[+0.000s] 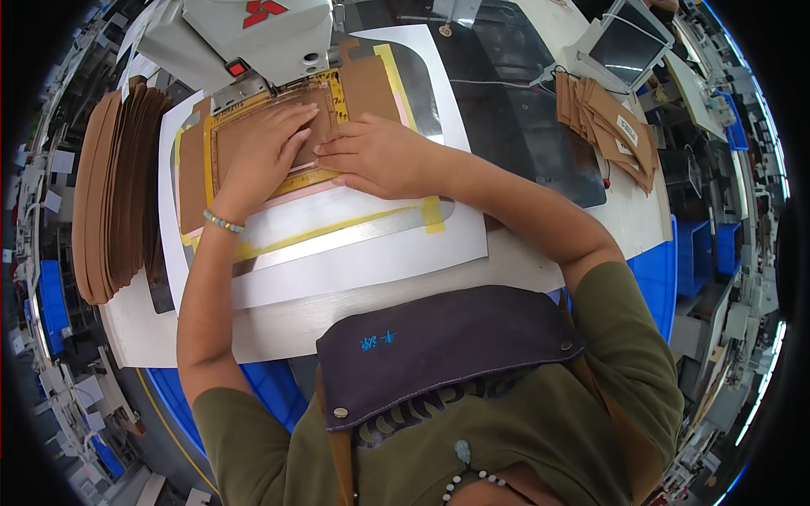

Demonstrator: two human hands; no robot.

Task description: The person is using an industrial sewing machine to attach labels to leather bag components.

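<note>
My left hand [268, 154] lies flat on a brown panel [322, 103], its fingers stretched toward the head of a sewing machine [270, 46]. From the right, my right hand [384, 156] rests on the same panel, fingers extended and their tips near my left thumb. Around the panel runs a yellow-edged rectangular frame [208, 169], partly covered by my hands and reaching under the machine head. Beneath the frame are a metal plate [337, 238] with yellow tape and a large white sheet [380, 263]. Neither hand holds anything that I can see.
Tall brown panels [114, 202] stand stacked at the left. A bundle of smaller brown pieces [609, 126] sits at the right, below a tilted screen [629, 46]. A dark work surface [527, 126] extends to the right of the sheet. Blue bins [693, 257] stand beyond the table.
</note>
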